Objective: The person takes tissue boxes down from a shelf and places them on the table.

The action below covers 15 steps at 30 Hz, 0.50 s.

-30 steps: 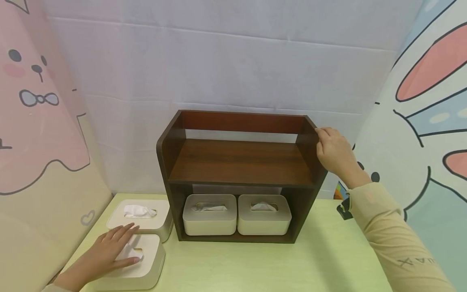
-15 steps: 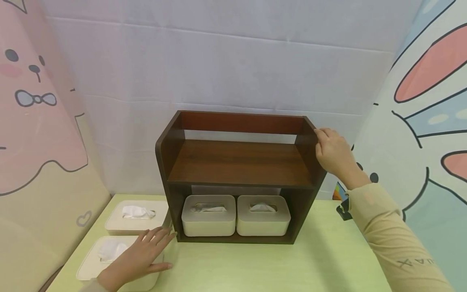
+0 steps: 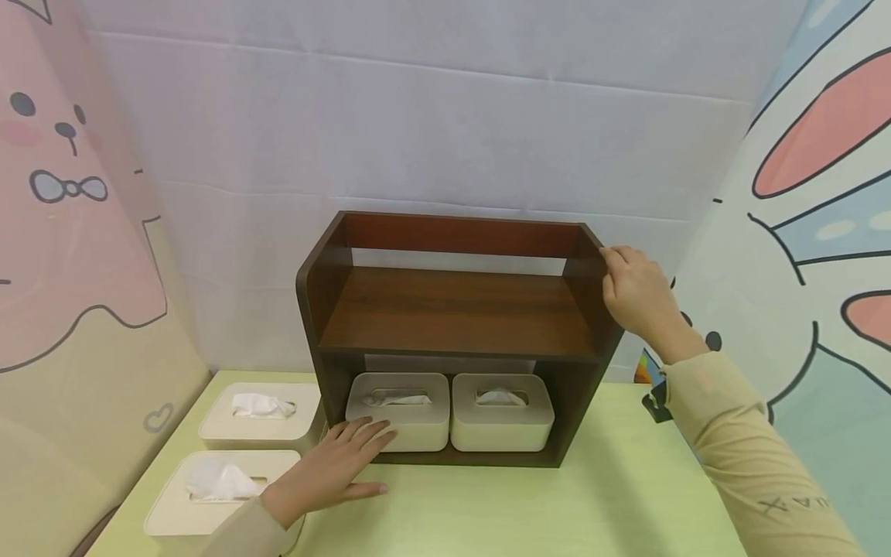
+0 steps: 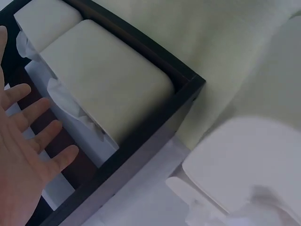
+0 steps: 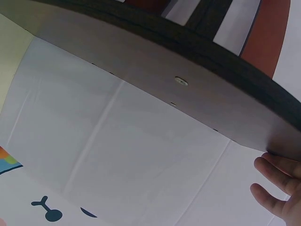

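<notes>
A dark brown two-tier shelf (image 3: 459, 309) stands on the table. Two off-white tissue boxes, the left tissue box (image 3: 425, 439) and the right tissue box (image 3: 503, 435), sit side by side in its lower compartment. My left hand (image 3: 334, 468) is held in front of the shelf's lower left corner, fingers spread and holding nothing; it overlaps the left box in the head view. My right hand (image 3: 636, 290) grips the top of the shelf's right side panel, its fingers (image 5: 277, 176) on the outer face in the right wrist view.
Left of the shelf lie two more tissue boxes, a rear tissue box (image 3: 261, 410) and a front tissue box (image 3: 174, 495), tissue poking from both. The pale green table (image 3: 452, 518) extends in front. A white cloth (image 3: 445, 124) hangs behind. A small black object (image 3: 657, 404) lies at right.
My left hand has moved right, from over the front left tissue box to before the shelf's lower left corner. My right hand stays at the side panel.
</notes>
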Available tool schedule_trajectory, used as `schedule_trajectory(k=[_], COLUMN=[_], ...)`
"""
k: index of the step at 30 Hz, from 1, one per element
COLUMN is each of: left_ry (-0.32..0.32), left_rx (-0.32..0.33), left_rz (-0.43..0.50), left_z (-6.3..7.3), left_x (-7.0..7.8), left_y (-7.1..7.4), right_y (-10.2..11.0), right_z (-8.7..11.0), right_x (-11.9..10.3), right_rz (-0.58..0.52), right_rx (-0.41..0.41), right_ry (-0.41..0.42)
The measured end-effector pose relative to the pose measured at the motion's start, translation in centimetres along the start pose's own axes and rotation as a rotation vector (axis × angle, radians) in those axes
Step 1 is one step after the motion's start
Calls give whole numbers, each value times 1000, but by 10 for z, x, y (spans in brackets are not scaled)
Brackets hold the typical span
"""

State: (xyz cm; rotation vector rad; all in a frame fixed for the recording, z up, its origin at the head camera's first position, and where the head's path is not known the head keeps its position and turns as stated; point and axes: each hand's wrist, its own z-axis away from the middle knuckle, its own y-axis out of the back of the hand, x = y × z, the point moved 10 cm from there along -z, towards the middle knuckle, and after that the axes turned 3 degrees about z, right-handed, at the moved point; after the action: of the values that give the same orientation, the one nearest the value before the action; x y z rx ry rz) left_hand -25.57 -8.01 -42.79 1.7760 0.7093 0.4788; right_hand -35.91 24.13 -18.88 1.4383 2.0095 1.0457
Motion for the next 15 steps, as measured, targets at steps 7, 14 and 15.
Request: schedule_trajectory(k=[7,14,15], left_ry=[-18,76,91], left_rx=[88,91,82], left_rz=[-49,-28,-16], left_z=[-27,-49,-51], left_x=[-2,-26,-30], left_y=[3,0,-2], right_y=[1,2,2], right_z=[1,0,0], right_x=[-1,-1,-1], right_rz=[-5,-11,-12], right_rx=[-1,-12,-11], right_ry=[0,-13,-13])
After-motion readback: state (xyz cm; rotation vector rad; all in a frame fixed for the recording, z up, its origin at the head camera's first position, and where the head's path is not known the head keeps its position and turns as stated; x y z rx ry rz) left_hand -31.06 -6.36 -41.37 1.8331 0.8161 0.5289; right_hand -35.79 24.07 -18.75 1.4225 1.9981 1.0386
